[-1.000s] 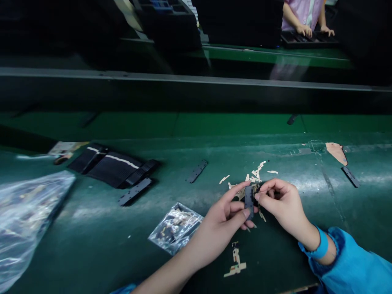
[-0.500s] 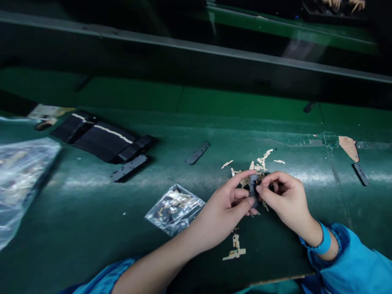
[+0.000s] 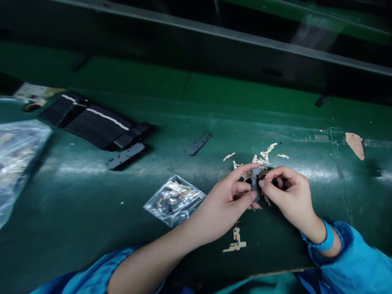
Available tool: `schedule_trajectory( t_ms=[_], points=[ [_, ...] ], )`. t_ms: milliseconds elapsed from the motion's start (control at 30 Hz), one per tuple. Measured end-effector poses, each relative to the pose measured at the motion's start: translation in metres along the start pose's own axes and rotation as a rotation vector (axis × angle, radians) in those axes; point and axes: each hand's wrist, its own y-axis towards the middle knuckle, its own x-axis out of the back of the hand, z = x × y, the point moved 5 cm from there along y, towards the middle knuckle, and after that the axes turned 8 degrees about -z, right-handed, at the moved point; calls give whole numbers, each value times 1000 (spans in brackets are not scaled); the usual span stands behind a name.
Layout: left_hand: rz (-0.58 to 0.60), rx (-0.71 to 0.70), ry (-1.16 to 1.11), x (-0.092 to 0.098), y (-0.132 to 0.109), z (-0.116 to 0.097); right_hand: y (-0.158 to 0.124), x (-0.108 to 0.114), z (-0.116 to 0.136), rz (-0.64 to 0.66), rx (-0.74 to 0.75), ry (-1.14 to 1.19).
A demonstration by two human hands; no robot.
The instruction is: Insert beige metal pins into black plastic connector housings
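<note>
My left hand point(image 3: 223, 204) pinches a small dark flat strip point(image 3: 255, 181) between thumb and forefinger, holding it upright over the green work surface. My right hand point(image 3: 288, 192) is closed in a pinch against the strip's right edge; whether it holds anything of its own is too small to tell. Several tan paper scraps point(image 3: 263, 154) lie just behind the hands. A tan sticker backing piece point(image 3: 235, 241) lies below my left hand.
A small clear bag of parts point(image 3: 173, 199) lies left of my left wrist. Loose dark strips point(image 3: 199, 143) point(image 3: 125, 156) and a stack of dark strips point(image 3: 94, 124) lie further left. A large clear bag point(image 3: 15, 159) sits at the left edge. A raised rail point(image 3: 214, 34) runs across the back.
The view has tilted down, so the person across the line has left the frame. My hands stay together on the strip, shifted slightly up and right in view.
</note>
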Motion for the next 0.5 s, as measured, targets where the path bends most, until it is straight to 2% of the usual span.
schedule_trajectory(
  t_ms=[500],
  points=[
    [1,-12,17,1,0,-1,0,0,1,-21,-42,38]
  ],
)
